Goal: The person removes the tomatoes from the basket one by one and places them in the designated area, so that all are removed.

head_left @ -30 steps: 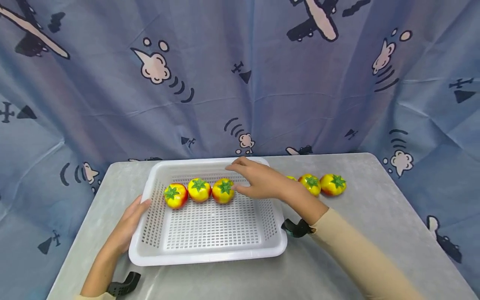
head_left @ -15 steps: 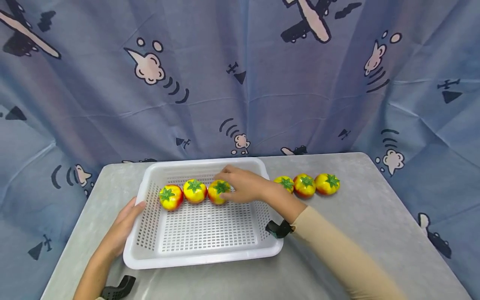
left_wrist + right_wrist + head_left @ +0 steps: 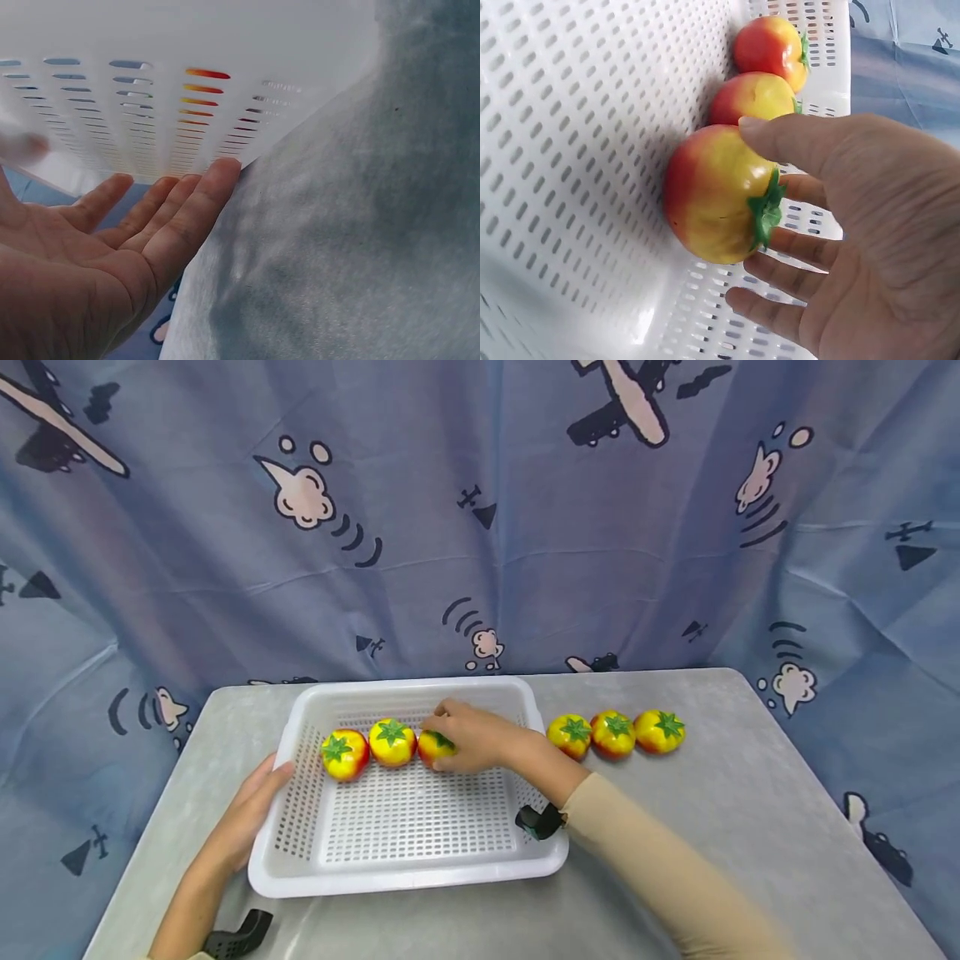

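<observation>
A white perforated plastic basket holds a row of red-and-yellow tomatoes with green leafy tops: the left tomato, the middle tomato and the right tomato. My right hand grips the right tomato, partly covering it; in the right wrist view, the thumb lies on this tomato and the fingers reach behind it. At the basket's left side, my left hand holds the rim, thumb on top. Fingers touch the outside of the slotted wall in the left wrist view.
Three more tomatoes stand in a row on the grey table, right of the basket. Behind the table hangs a blue curtain printed with airplanes. Dark wrist devices sit at both wrists.
My right hand has moved left and down into the basket, and its fingers have closed around the right tomato. My left hand stays at the basket's left rim. The view shifts slightly.
</observation>
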`<state>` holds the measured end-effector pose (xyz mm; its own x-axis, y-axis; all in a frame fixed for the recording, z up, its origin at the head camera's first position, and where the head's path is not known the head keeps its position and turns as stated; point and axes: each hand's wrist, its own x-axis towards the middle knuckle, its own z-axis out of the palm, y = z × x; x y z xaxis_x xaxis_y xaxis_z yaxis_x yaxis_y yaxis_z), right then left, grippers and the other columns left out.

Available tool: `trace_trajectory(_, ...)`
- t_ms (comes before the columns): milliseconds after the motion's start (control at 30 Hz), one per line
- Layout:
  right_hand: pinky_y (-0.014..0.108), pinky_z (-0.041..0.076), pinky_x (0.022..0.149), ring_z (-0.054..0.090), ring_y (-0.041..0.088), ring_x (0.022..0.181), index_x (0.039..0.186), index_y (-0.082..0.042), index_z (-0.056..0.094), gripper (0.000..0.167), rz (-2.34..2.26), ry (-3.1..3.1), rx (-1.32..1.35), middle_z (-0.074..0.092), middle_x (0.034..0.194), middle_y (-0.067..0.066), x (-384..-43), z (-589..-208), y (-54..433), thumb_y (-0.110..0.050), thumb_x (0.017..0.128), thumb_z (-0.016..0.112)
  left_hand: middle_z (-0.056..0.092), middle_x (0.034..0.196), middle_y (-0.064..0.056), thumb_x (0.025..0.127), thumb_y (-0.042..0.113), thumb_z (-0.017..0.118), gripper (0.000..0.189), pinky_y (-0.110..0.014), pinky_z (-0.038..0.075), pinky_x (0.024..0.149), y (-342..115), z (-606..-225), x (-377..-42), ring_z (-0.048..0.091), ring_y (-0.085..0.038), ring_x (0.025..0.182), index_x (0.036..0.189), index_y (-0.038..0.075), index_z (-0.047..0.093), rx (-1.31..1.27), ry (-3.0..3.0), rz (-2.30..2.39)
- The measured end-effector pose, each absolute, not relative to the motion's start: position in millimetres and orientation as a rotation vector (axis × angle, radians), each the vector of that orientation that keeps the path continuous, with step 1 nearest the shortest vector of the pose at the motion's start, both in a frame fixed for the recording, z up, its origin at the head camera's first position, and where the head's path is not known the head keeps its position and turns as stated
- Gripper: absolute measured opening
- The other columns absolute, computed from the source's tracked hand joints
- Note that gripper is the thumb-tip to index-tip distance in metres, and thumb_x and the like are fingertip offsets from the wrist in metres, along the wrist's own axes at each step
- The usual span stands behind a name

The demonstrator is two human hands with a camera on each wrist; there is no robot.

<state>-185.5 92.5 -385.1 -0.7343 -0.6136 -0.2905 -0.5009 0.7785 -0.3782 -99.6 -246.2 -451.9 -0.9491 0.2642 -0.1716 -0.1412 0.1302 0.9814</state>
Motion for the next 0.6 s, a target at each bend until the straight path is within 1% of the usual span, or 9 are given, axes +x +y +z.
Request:
trace_trajectory(233,0.045,0.053,0.119,0.057,0.026,0.134,0.156,-0.018,0.054,0.062,-0.384,2.575,-0.831,0.053,0.156,0.011,-184.0,-392.8,90.2,-0.031,0.099,0.075,0.037,0.156,-0.043,0.117,0.040,0.028,0.067,-0.048,0.069,0.086,-245.0,-451.6,-97.9,0.072,-0.013,0.110,0.170,0.008,0.004,0.076,2.119,1.891)
trace_trajectory(367,0.046,0.051,0.120,0.057,0.026,0.135,0.156,-0.017,0.054,0.062,-0.372,2.575,-0.836,0.054,0.155,0.011,-182.2,-394.4,91.7,-0.030,0.099,0.075,0.037,0.156,-0.043,0.117,0.040,0.029,0.068,-0.049,0.069,0.087,-242.4,-452.4,-97.0,0.072,-0.020,0.115,0.170,0.006,0.004,0.089,2.137,1.883)
trace_trajectory(467,0.045,0.051,0.120,0.057,0.026,0.134,0.155,-0.017,0.054,0.062,-0.373,2.577,-0.836,0.054,0.154,0.011,-180.6,-394.7,91.2,-0.028,0.099,0.076,0.037,0.156,-0.043,0.117,0.039,0.029,0.067,-0.049,0.069,0.087,-243.1,-452.3,-97.1,0.072,-0.023,0.116,0.170,0.006,0.003,0.097,2.138,1.886)
trace_trajectory(600,0.046,0.051,0.121,0.057,0.027,0.134,0.155,-0.018,0.055,0.061,-0.380,2.584,-0.828,0.054,0.154,0.012,-179.6,-395.2,90.4,-0.028,0.099,0.076,0.037,0.156,-0.043,0.117,0.039,0.029,0.067,-0.050,0.068,0.087,-243.8,-452.0,-97.5,0.072,-0.020,0.114,0.170,0.007,0.003,0.090,2.120,1.897)
